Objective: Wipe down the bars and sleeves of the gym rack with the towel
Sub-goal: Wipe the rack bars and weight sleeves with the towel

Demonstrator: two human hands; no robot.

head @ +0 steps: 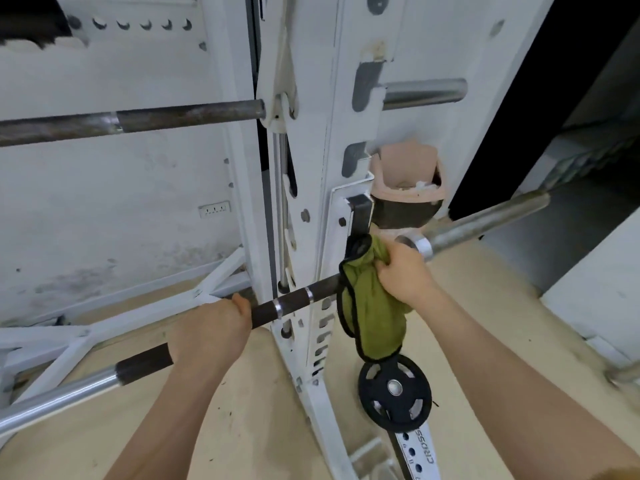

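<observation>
Right grip [403,271] clamps towel [370,317] around barbell [294,303]; left grip [211,332] clamps barbell shaft.

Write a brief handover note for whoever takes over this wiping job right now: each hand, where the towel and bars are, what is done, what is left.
Left hand grips the dark knurled part of the lower bar.
Right hand holds the green towel bunched on that bar, between the rack upright and the lower sleeve.
Done: one picture cannot show which parts are already wiped.
Left, probably: the lower sleeve, the upper bar, which looks rust-stained, and the upper sleeve.
</observation>
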